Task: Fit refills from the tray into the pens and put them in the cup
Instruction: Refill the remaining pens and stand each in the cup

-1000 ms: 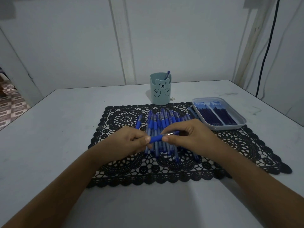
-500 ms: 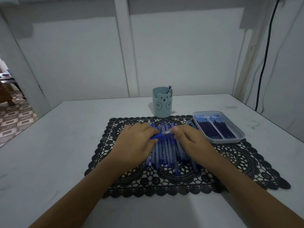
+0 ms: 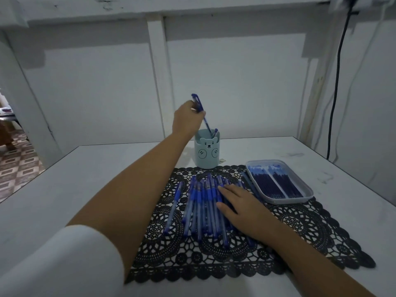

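Head view, the only one:

- Step in hand: dropping a finished pen into the cup (image 3: pixel 206 152).
- Left hand (image 3: pixel 186 118) is over the cup, fingers curled round the upper half of a blue pen (image 3: pixel 198 105). The pen is tilted, with its lower end just inside the cup mouth. 1 other pen (image 3: pixel 215 132) already stands in there.
- Right hand (image 3: pixel 243 209) lies flat on the pile of pens (image 3: pixel 200 202) on the black lace mat (image 3: pixel 300 228), fingers roughly straight, gripping nothing that I can see.
- 1 stray pen (image 3: pixel 174 207) lies just left of the pile.
- Refills (image 3: pixel 276 184) are in the tray (image 3: pixel 309 195), right of the pile, on the mat's edge.

Progress: early, most pens are on the mat.

Next, I'd guess: release the pen and bring the left hand back. The right hand picks 1 pen from the pile, then a refill from the tray.
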The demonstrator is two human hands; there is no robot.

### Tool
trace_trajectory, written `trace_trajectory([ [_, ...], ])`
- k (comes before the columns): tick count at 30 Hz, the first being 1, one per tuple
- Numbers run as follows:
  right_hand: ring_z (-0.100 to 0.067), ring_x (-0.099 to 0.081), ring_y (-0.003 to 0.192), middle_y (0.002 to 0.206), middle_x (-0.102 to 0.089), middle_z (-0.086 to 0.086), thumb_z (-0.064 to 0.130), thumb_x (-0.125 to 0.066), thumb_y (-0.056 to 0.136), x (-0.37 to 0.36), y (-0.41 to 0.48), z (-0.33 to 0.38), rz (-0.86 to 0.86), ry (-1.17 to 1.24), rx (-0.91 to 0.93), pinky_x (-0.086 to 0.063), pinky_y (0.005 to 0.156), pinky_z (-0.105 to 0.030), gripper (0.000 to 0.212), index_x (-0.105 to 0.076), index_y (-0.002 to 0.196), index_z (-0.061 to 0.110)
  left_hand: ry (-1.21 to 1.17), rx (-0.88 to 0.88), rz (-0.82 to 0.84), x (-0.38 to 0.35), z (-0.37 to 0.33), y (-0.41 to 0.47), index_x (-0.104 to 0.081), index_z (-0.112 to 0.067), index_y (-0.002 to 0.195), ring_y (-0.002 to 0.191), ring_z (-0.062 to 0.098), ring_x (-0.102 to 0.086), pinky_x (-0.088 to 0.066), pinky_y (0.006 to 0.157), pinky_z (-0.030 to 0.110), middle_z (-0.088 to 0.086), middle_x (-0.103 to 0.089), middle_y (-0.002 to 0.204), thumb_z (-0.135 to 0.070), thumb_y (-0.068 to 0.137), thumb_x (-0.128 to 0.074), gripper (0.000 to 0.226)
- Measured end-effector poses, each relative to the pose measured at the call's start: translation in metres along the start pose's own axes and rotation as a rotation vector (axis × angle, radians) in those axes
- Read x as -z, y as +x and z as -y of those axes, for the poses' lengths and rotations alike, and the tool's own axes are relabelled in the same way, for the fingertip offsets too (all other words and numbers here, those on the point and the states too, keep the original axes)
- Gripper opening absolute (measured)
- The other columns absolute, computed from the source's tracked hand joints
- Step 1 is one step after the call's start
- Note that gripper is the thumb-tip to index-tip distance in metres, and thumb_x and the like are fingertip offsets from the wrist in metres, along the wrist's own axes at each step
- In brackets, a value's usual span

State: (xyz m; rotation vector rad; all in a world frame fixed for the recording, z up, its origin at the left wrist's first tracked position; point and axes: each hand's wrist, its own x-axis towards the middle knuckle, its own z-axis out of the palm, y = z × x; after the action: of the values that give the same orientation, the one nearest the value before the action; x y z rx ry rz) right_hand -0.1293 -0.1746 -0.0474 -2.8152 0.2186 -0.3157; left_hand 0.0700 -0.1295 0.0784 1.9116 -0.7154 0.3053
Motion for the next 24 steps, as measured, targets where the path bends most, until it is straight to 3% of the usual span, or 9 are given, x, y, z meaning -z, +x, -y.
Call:
trace_trajectory([
  [4,-0.010,-0.018,0.138,0.151,-0.022,0.006,0.044,-0.030,0.097,0.000,0.000,0.000,-0.010,0.000,0.006,-0.013,0.110,-0.021,0.055,-0.019,0.146,0.022,0.213,0.023,0.189,-0.012,0.017,-0.004,-0.063,-0.005,0.104,0.087,0.018,-0.055,-0.041,0.072,0.026,0.007,-0.063,0.100,-0.018,0.083,-0.063,0.025],
  [7,-0.010,-0.018,0.138,0.151,-0.022,0.005,0.044,-0.031,0.097,0.001,0.000,0.000,-0.012,0.007,0.003,-0.013,0.110,-0.021,0.055,-0.020,0.146,0.022,0.166,0.035,0.224,-0.004,0.026,-0.010,-0.058,-0.006,0.116,0.102,0.021,-0.056,-0.046,0.086,0.030,0.008,-0.060,0.113,-0.024,0.083,-0.064,0.038],
  [9,-0.010,-0.019,0.138,0.151,-0.022,0.005,0.044,-0.031,0.097,0.001,0.000,0.001,-0.008,0.012,-0.003,-0.013,0.110,-0.021,0.055,-0.020,0.146,0.022,0.120,0.043,0.212,0.008,0.029,-0.018,-0.055,-0.011,0.120,0.099,0.019,-0.055,-0.045,0.084,0.030,0.006,-0.059,0.111,-0.028,0.083,-0.064,0.042],
  [13,-0.010,-0.020,0.137,0.151,-0.024,0.005,0.044,-0.032,0.097,0.000,0.000,0.001,-0.013,0.018,-0.001,-0.015,0.110,-0.022,0.055,-0.021,0.146,0.022,0.272,-0.027,0.204,0.034,0.045,-0.055,-0.059,-0.018,0.109,0.091,0.014,-0.056,-0.044,0.080,0.028,0.000,-0.061,0.102,-0.035,0.088,-0.054,0.028],
  [16,-0.010,-0.022,0.137,0.150,-0.025,0.004,0.044,-0.032,0.097,0.000,0.000,0.001,-0.019,0.020,-0.002,-0.016,0.109,-0.021,0.054,-0.022,0.145,0.022,0.487,0.013,0.332,0.045,0.064,-0.093,-0.059,-0.018,0.103,0.088,0.014,-0.057,-0.049,0.081,0.032,0.000,-0.062,0.102,-0.037,0.091,-0.048,0.025],
  [20,-0.010,-0.022,0.136,0.150,-0.026,0.004,0.043,-0.034,0.097,0.000,0.000,0.001,-0.012,0.023,-0.002,-0.017,0.109,-0.021,0.054,-0.024,0.145,0.021,0.751,0.077,0.491,0.050,0.079,-0.128,-0.054,-0.016,0.093,0.081,0.014,-0.055,-0.046,0.068,0.029,-0.003,-0.058,0.088,-0.046,0.089,-0.047,0.032],
  [24,-0.010,-0.023,0.136,0.150,-0.026,0.003,0.042,-0.033,0.097,0.001,-0.001,0.002,-0.013,0.027,-0.003,-0.018,0.109,-0.022,0.054,-0.024,0.145,0.020,0.818,0.108,0.530,0.053,0.082,-0.136,-0.053,-0.014,0.091,0.079,0.016,-0.056,-0.049,0.069,0.031,0.000,-0.058,0.086,-0.033,0.090,-0.049,0.020],
])
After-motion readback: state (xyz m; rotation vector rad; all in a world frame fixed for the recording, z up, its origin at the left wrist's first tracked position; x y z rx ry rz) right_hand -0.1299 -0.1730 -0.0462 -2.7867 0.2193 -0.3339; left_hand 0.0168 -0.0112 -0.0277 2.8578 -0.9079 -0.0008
